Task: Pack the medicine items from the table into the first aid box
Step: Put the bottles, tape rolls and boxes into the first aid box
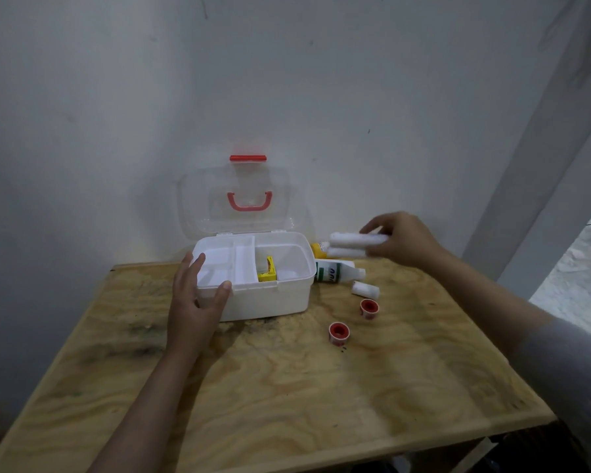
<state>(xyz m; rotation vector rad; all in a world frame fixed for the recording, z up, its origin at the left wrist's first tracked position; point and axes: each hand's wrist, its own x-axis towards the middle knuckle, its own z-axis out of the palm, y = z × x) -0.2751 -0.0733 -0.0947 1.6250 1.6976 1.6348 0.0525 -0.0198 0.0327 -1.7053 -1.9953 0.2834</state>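
Lying nearest on the plywood table are two red-cored tape rolls, with a small white gauze roll and a green-labelled white bottle on its side beyond them. Against the near left corner of the first aid box the left hand rests with fingers spread, holding nothing. Its white tray is bare; a yellow carton stands in the main compartment. Raised just right of the box, the right hand pinches two long white bandage rolls. Behind, the clear lid stands upright.
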